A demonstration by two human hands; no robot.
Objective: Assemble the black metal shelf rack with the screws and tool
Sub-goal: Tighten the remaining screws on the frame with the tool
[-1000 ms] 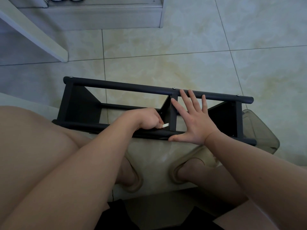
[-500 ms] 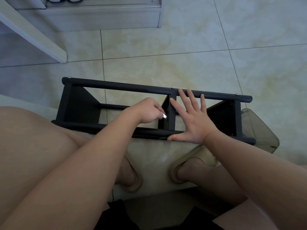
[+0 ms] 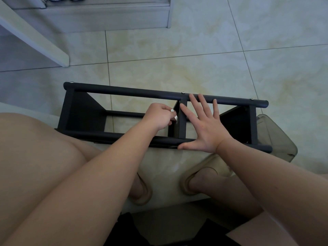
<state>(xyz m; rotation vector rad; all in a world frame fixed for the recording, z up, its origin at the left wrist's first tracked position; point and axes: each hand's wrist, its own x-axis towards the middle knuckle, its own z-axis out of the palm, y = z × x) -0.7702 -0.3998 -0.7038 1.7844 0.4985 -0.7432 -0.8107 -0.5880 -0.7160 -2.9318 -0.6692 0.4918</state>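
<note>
On the tiled floor point(image 3: 177, 59) before the person's feet, the black shelf rack point(image 3: 124, 92) lies with its long rails running left to right. At the upper left a white board point(image 3: 35, 38) slants across the floor, well apart from the rack.

Near the middle of the rack I see the left hand point(image 3: 158, 116). Its fingers are curled and they pinch a small silver tool point(image 3: 175, 118), which is at the left face of the middle divider point(image 3: 182, 121). I cannot tell if the tool sits in a screw. One screw head point(image 3: 182, 93) shows on the far rail above this divider.

Just right of the divider, the right hand point(image 3: 204, 128) is spread flat with straight fingers. The thumb presses on the near rail and the fingertips reach the far rail. It holds nothing.

At the right end is a smoky plastic bin point(image 3: 276, 137), just beside the rack or touching it; I cannot tell which.
</note>
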